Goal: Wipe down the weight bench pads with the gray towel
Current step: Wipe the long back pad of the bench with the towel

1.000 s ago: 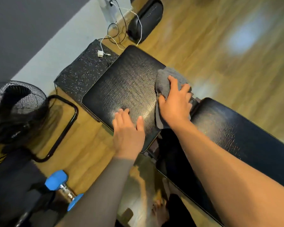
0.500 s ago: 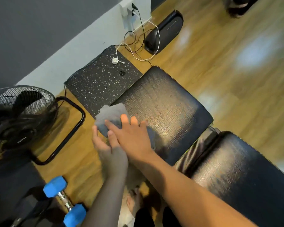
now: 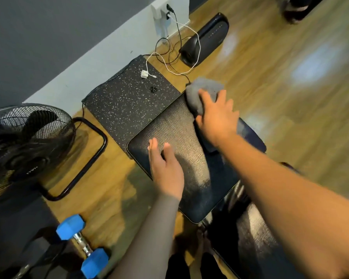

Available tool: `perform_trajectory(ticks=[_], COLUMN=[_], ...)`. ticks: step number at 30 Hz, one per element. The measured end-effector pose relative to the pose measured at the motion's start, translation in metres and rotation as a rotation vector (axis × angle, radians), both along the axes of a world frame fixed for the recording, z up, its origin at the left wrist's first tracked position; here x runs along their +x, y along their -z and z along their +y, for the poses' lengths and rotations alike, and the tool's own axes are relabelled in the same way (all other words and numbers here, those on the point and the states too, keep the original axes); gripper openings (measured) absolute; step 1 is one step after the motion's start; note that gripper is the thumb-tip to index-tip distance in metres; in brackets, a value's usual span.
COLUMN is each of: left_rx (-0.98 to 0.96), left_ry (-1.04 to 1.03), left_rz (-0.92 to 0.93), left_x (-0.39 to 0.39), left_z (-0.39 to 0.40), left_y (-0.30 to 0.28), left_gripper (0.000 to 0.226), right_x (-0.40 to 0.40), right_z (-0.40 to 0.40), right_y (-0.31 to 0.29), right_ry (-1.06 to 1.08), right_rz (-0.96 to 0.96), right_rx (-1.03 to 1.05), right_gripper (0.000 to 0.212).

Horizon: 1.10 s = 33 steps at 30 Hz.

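The black seat pad (image 3: 181, 137) of the weight bench fills the middle of the head view, with the longer back pad (image 3: 256, 238) at the lower right. My right hand (image 3: 216, 117) presses the gray towel (image 3: 201, 93) onto the seat pad's far corner; the towel bunches out past my fingers. My left hand (image 3: 165, 170) lies flat on the pad's near left part, fingers apart, holding nothing.
A speckled black floor mat (image 3: 127, 103) lies beyond the pad, with a white charger and cables on it. A black speaker (image 3: 206, 37) sits by the wall. A black fan (image 3: 22, 141) stands at left, and a blue dumbbell (image 3: 83, 244) lies on the wooden floor.
My right hand has swept the towel from the pad's near left corner across to its far corner. My left hand has come off the towel and now rests flat on the pad.
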State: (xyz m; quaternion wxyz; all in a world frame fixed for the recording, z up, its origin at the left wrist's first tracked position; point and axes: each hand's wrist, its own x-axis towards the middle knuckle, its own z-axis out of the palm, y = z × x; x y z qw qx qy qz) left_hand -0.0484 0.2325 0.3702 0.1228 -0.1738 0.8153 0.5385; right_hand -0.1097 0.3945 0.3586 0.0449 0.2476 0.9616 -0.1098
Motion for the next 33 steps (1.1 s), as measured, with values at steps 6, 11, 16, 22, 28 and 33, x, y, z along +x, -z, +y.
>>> perform_trajectory(ticks=[6, 11, 16, 22, 28, 33], left_rx=[-0.081, -0.145, -0.126, -0.036, 0.097, 0.019], left_ry=[-0.219, -0.056, 0.04, -0.142, -0.222, -0.28], left_rz=[0.009, 0.083, 0.026, -0.033, 0.062, 0.066], left_x=[0.015, 0.044, 0.075, 0.12, 0.166, 0.201], left_z=[0.005, 0.009, 0.022, 0.037, 0.035, 0.045], left_y=[-0.004, -0.005, -0.003, -0.01, -0.023, -0.011], left_gripper=[0.075, 0.081, 0.066, 0.057, 0.051, 0.059], right_x=[0.097, 0.111, 0.097, 0.141, 0.218, 0.269], right_z=[-0.111, -0.059, 0.045, -0.03, -0.097, -0.057], right_y=[0.015, 0.01, 0.005, 0.002, 0.014, -0.003], right_ry=[-0.415, -0.543, 0.001, -0.104, -0.411, -0.487], right_rz=[0.101, 0.1, -0.003, -0.034, -0.027, -0.094], right_rx=[0.012, 0.023, -0.065, -0.019, -0.074, -0.154], right_gripper=[0.05, 0.049, 0.067, 0.068, 0.05, 0.05])
